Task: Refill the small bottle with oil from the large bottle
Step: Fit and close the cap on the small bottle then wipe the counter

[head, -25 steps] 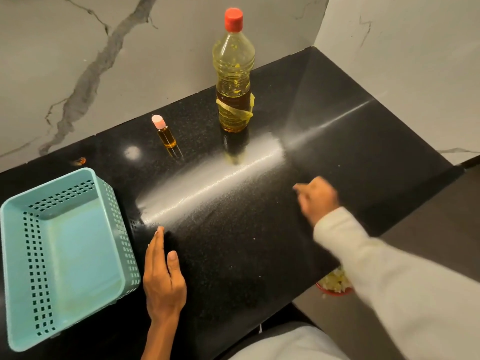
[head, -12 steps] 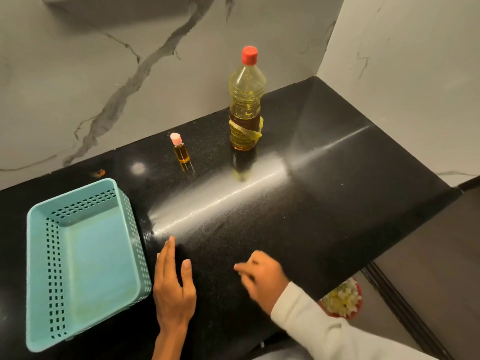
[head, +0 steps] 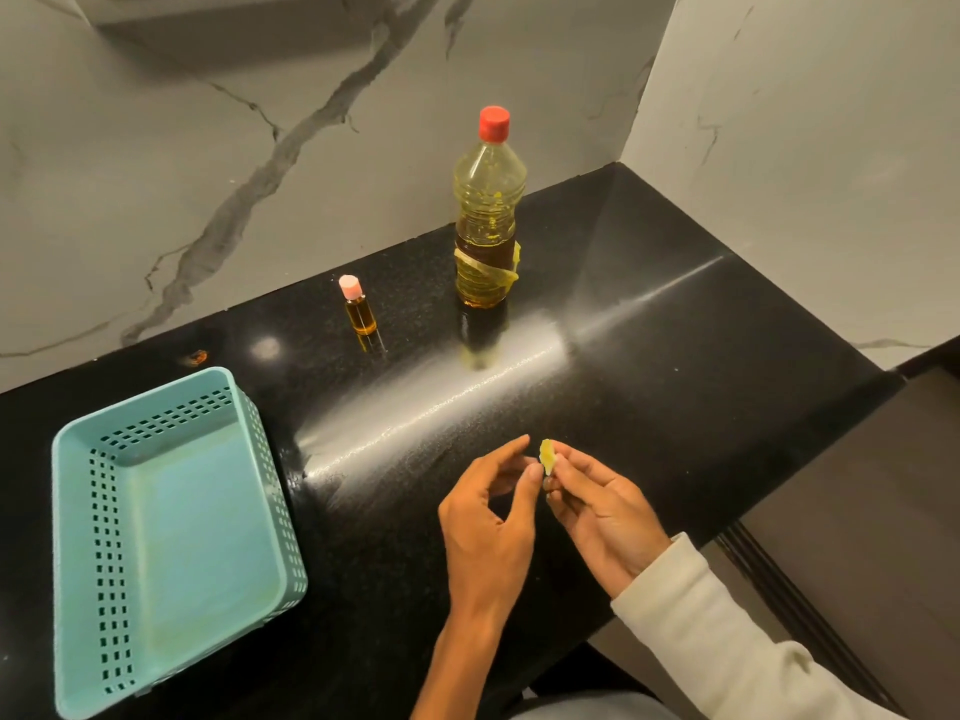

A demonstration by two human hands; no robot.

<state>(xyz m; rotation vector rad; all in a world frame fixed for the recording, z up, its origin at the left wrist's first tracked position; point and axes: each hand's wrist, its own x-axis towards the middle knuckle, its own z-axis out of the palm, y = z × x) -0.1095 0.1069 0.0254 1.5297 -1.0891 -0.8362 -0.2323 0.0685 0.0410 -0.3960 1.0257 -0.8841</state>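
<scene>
Small bottle, pink cap, upright at frame centre on black counter, well above both hands; large bottle just right of it. Left hand and right hand meet lower centre, fingertips pinching a small yellow scrap. Teal basket lower left.

Low in the frame's centre, the left hand and right hand meet fingertip to fingertip, fingers curled, right forearm sleeved.
</scene>
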